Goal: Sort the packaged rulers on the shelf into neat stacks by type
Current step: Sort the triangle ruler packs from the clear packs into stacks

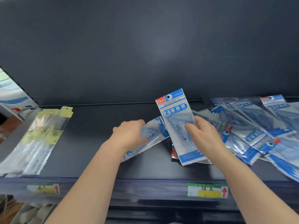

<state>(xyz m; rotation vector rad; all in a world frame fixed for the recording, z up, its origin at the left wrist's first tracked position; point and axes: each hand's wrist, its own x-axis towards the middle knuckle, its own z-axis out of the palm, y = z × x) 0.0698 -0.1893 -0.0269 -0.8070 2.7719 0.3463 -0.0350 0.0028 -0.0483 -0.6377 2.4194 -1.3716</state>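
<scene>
Most blue packs (258,126) lie jumbled at the right end of the shelf (100,123), unsorted. Yellow-headed packs (40,136) roughly stacked at left end. Right hand (203,135) pinches GEOMETRIC pack (176,120) upright mid-shelf; left hand (129,135) grips second blue pack (155,131), tilted. Sorting looks barely begun.

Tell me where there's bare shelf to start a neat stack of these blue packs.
Widest bare shelf lies between the yellow-tagged packs and the left hand. A smaller patch lies at the front, nearer you than both hands. Right of the right hand, the blue pile overlaps from the back nearly to the front edge: crowded.
</scene>
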